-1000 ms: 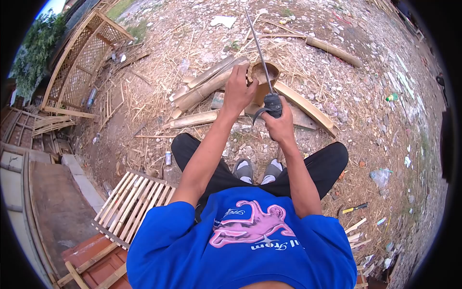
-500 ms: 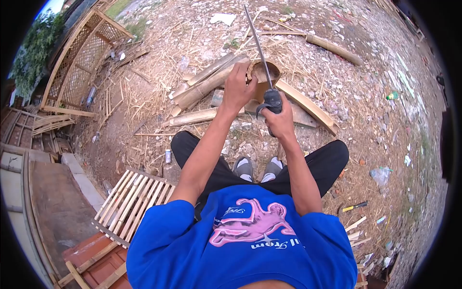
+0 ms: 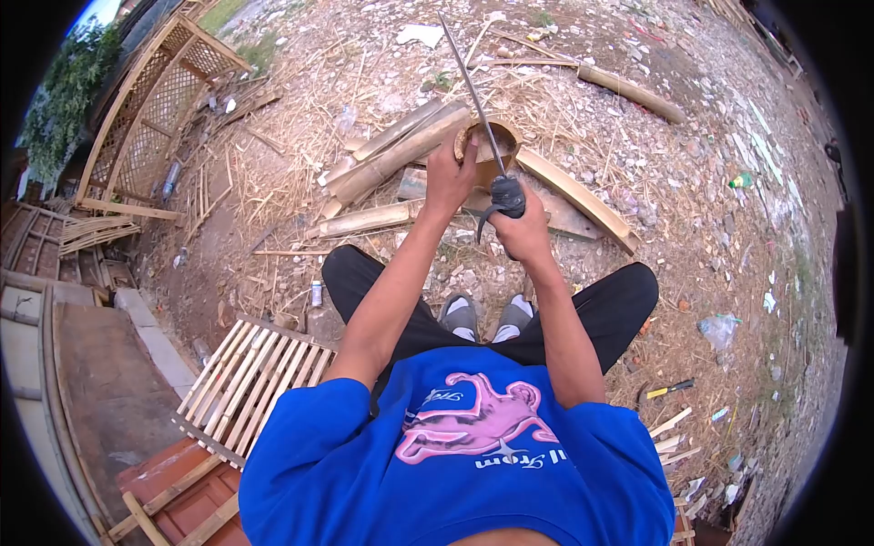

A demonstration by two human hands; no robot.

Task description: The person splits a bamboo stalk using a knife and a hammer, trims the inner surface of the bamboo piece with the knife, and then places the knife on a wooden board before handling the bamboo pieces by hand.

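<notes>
Straight ahead of my knees, my left hand (image 3: 450, 185) grips the edge of a split bamboo piece (image 3: 510, 136), whose hollow, curved inside faces up. My right hand (image 3: 525, 227) is closed around the black wrapped handle of a machete (image 3: 473, 96). Its long thin blade points away from me and to the left, crossing over the hollow of the bamboo. I cannot tell whether the blade touches it. A black strap hangs from the handle. Below lies a wooden board (image 3: 564, 215), partly hidden by my right hand.
Split bamboo lengths (image 3: 391, 164) lie left of my hands, and a curved bamboo strip (image 3: 583, 202) lies right. Farther out is a bamboo pole (image 3: 630, 93). A slatted bamboo panel (image 3: 250, 387) sits at my left, a yellow-handled tool (image 3: 669, 389) at my right. Shavings and rubble cover the ground.
Both hands have shifted slightly left, the machete and bamboo with them. The blade's tip has swung left, and the blade now slants more. Both grips stay closed.
</notes>
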